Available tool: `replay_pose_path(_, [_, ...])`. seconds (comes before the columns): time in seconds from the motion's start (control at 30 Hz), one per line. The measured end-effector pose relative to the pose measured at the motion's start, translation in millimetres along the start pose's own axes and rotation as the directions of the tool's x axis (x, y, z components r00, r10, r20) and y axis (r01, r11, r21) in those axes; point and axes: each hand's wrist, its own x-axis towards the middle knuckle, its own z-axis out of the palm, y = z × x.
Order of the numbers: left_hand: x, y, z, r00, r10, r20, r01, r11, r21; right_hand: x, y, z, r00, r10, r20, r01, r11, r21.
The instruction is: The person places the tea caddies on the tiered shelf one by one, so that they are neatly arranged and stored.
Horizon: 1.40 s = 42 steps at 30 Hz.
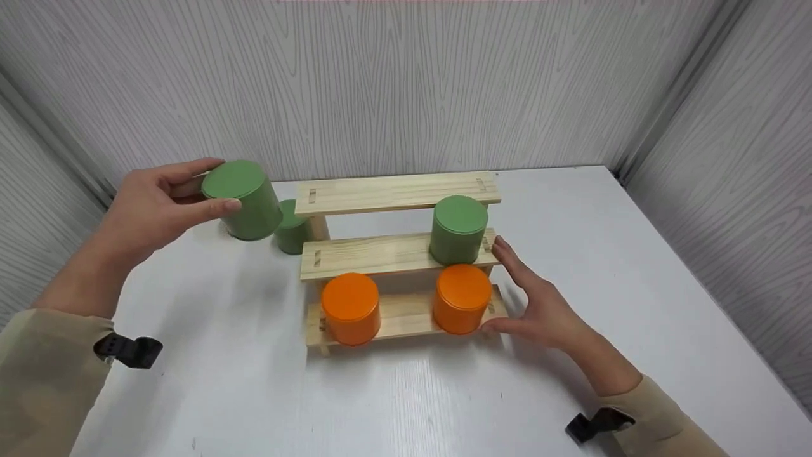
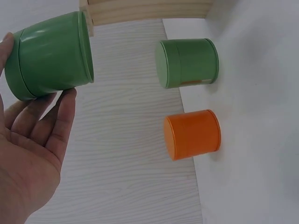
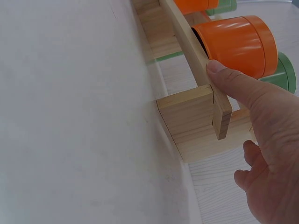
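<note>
My left hand (image 1: 149,206) holds a green lidded canister (image 1: 247,203) in the air, left of a three-tier wooden shelf (image 1: 361,257), the thumb on one side and fingers on the other. My right hand (image 1: 542,311) is at the shelf's right end, its thumb touching the lowest board (image 3: 203,70) beside an orange canister (image 1: 463,301). Its other fingers reach up near the middle board's end. A second orange canister (image 1: 351,311) stands on the lowest board's left. On the right of the middle board is a green canister (image 1: 458,231).
Behind the held canister, another green canister (image 2: 189,63) and an orange canister (image 2: 194,135) stand on the white table (image 1: 380,406); the orange one is mostly hidden in the head view. The top board (image 1: 396,192) is bare. Wood-patterned panels (image 1: 393,82) enclose the back and sides.
</note>
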Motion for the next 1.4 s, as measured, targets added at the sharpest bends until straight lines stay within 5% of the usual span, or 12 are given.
replay_pose_path(0.57, [-3.0, 44.5, 38.3, 0.977, 0.164, 0.140, -0.162, 0.987, -0.025, 2.7, 3.9, -1.6, 1.000, -0.022, -0.020, 0.022, 1.000, -0.015])
replay_pose_path(0.93, [6.8, 47.9, 66.1, 0.958, 0.204, 0.203, -0.204, 0.979, -0.023, 1.0, 3.2, -3.7, 1.000, -0.004, -0.010, 0.003, 1.000, -0.013])
replay_pose_path(1.4, [12.3, 43.2, 89.5, 0.949, 0.180, 0.259, -0.169, 0.983, -0.066, 1.0, 5.1, -2.9, 0.999, -0.031, -0.029, 0.030, 0.999, -0.022])
